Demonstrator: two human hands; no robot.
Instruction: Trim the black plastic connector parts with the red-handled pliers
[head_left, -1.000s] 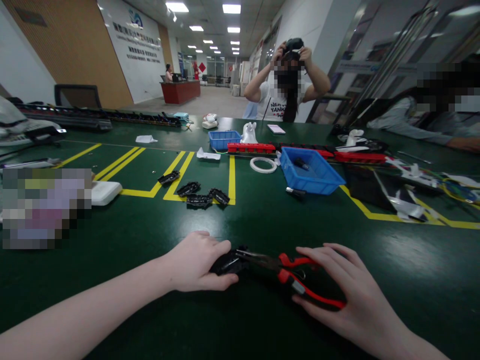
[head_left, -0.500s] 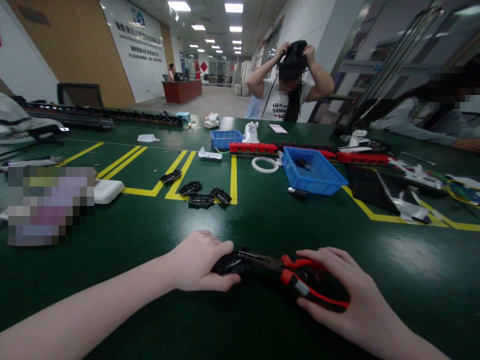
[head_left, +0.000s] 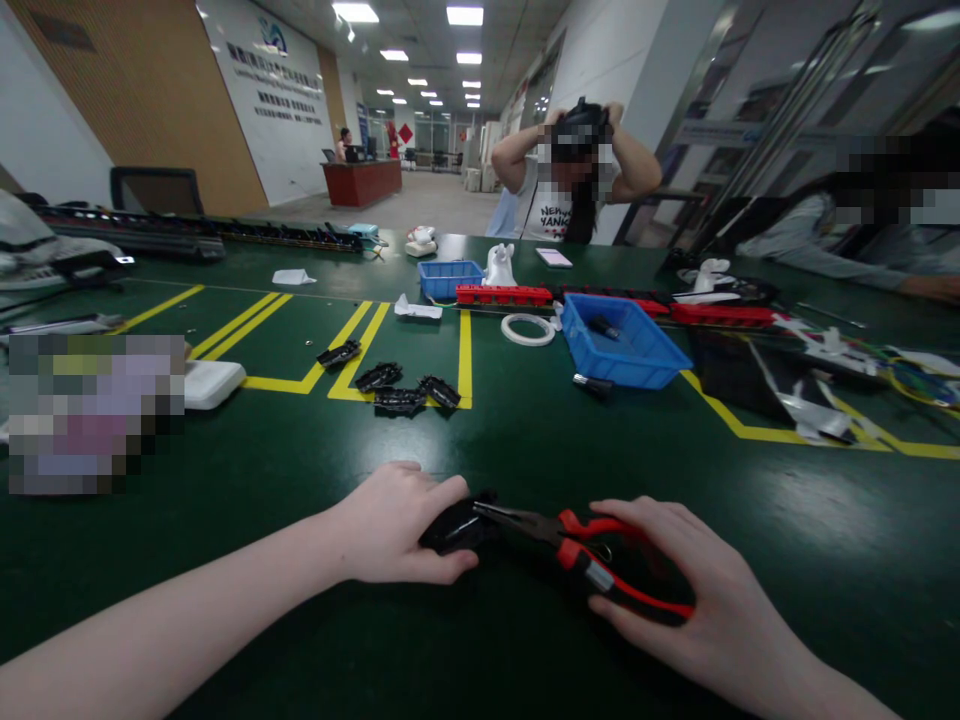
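My left hand (head_left: 405,525) is closed around a glossy black plastic part (head_left: 456,525), thumb on the near side and fingers over the top. In my right hand (head_left: 694,580) is a pair of red-and-black needle-nose pliers (head_left: 592,570), their handles spread apart across the palm. The slim jaws point left and their tips lie at the right end of the black part; whether they grip it I cannot tell. Several similar black parts (head_left: 399,400) lie farther off on the green table (head_left: 337,640), around the yellow tape lines.
Beyond my hands stands a blue bin (head_left: 626,345) with a dark item inside, and a smaller blue tray (head_left: 450,280) behind it. A tape roll (head_left: 527,330) and red strips (head_left: 504,295) lie nearby. Across the table a person (head_left: 574,180) holds a headset on their head.
The plier tips have shifted slightly left over the black part, which looks a little turned. Across the table the person's headset and arms have come down slightly.
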